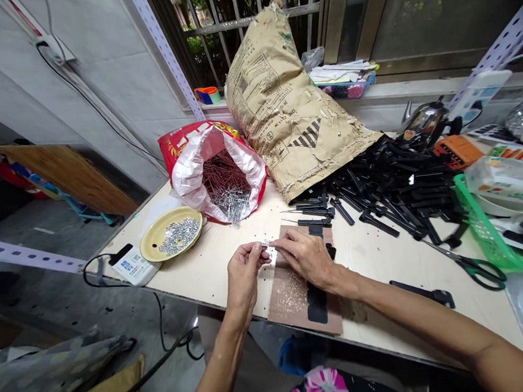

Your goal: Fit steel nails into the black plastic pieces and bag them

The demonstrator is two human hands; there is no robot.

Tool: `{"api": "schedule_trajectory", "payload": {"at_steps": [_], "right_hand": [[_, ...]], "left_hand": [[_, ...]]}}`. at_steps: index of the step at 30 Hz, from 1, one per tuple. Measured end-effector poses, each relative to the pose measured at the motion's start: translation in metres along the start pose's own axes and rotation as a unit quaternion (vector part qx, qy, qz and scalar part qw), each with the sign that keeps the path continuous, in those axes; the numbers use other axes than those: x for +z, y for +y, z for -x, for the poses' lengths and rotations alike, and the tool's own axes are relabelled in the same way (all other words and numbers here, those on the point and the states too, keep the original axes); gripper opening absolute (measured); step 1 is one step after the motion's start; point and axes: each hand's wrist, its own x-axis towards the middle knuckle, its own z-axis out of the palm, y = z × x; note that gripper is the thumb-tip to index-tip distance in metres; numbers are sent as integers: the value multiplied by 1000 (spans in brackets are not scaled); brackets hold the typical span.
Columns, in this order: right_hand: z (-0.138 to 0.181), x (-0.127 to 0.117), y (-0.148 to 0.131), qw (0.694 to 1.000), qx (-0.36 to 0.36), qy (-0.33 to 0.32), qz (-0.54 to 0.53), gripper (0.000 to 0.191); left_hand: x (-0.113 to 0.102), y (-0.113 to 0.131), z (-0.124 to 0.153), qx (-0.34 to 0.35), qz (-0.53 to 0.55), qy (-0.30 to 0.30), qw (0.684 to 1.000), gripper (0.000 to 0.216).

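My left hand (247, 271) is closed in a pinch, thumb against fingers, on a small silver metal piece (265, 244) above the table. From the right, my right hand (305, 254) reaches to the same spot with its fingers pressed together at the piece; its exact shape is too small to tell. Under my right hand lies a brown board (290, 295) with dark pads and pale crumbs on it. Just beyond, several black plastic parts (314, 222) lie in a row, some with thin metal pins. A yellow plate (148, 252) to the left bears many small silver pieces.
An open red bag (168, 144) of reddish and silver pins stands at the back. A large paper sack (276, 93) leans behind a heap of black parts (404, 180). Scissors (477, 267), a green basket (478, 222) and a white device (134, 266) are on the table.
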Motion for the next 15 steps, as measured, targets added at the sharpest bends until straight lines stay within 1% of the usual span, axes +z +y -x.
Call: {"api": "schedule_trajectory", "payload": {"at_steps": [7,11,15], "right_hand": [[5,-4,-2,997,-6,36,65,22],[8,-2,1,993,-23,47,104,22],[14,2,6,989,-32,55,134,23]], "left_hand": [[1,-1,-6,-12,16,-12,1000,30],[0,-5,-7,-13,-25,-22,999,29],[0,-9,-6,12,-61,-30,998,27]]}}
